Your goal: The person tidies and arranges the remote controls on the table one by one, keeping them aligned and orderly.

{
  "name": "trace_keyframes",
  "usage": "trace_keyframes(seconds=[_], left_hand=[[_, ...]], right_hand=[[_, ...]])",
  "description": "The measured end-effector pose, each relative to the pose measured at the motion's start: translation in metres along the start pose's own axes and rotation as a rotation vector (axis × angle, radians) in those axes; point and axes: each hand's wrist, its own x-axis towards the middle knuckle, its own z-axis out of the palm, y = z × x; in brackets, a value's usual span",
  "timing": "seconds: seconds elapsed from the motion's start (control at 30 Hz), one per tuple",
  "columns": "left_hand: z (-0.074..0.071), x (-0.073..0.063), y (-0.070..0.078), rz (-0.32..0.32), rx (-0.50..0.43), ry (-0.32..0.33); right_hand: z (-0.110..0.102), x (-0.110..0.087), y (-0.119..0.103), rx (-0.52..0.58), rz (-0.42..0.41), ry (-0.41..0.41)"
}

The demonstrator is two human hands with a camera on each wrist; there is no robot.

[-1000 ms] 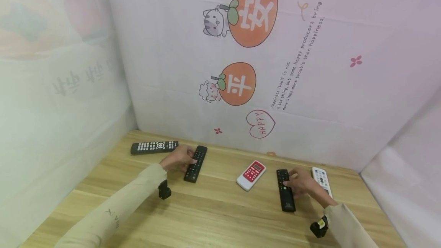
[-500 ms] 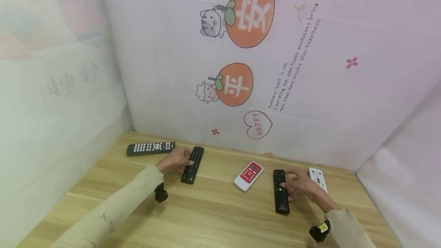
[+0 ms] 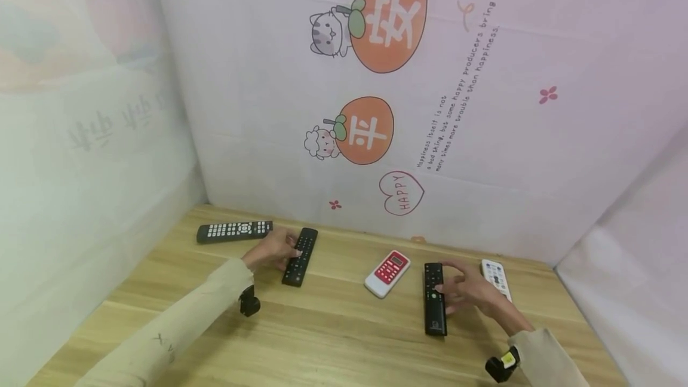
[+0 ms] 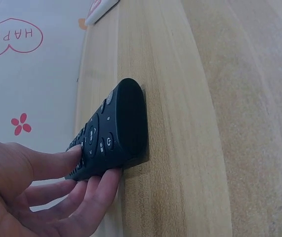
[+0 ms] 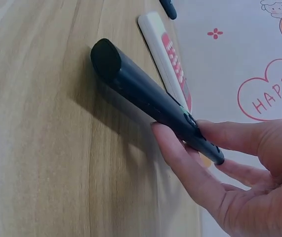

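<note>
My left hand (image 3: pixel 274 248) grips a slim black remote control (image 3: pixel 300 258) by its left side. In the left wrist view the thumb lies on the buttons of that remote (image 4: pixel 101 133) and the fingers curl against its side and underside. Further right, my right hand (image 3: pixel 467 288) pinches a second black remote control (image 3: pixel 434 309) between thumb and fingers. The right wrist view has this remote (image 5: pixel 141 91) held at a tilt, with a shadow under it on the wood, so at least part is off the table. Some fingertips are hidden behind each remote.
A red and white remote (image 3: pixel 387 273) lies between the hands. A black remote with white buttons (image 3: pixel 235 231) lies at the far left, and a white remote (image 3: pixel 495 276) is partly hidden behind the right hand. The wooden table (image 3: pixel 333 333) meets a printed cloth wall (image 3: pixel 258 106).
The right hand has shifted its black remote slightly left, away from the white remote. The left hand keeps its grip and hardly moves. The head view has shifted a little.
</note>
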Motion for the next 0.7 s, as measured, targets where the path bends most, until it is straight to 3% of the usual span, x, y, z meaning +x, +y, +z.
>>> trace_keyframes(seconds=[0.3, 0.7], left_hand=[[0.000, -0.001, 0.000, 0.012, -0.015, 0.001], [0.000, -0.001, 0.000, 0.023, 0.024, 0.010]], right_hand=[[0.007, -0.003, -0.007, -0.007, -0.009, 0.063], [0.020, -0.007, -0.014, 0.000, -0.037, 0.080]])
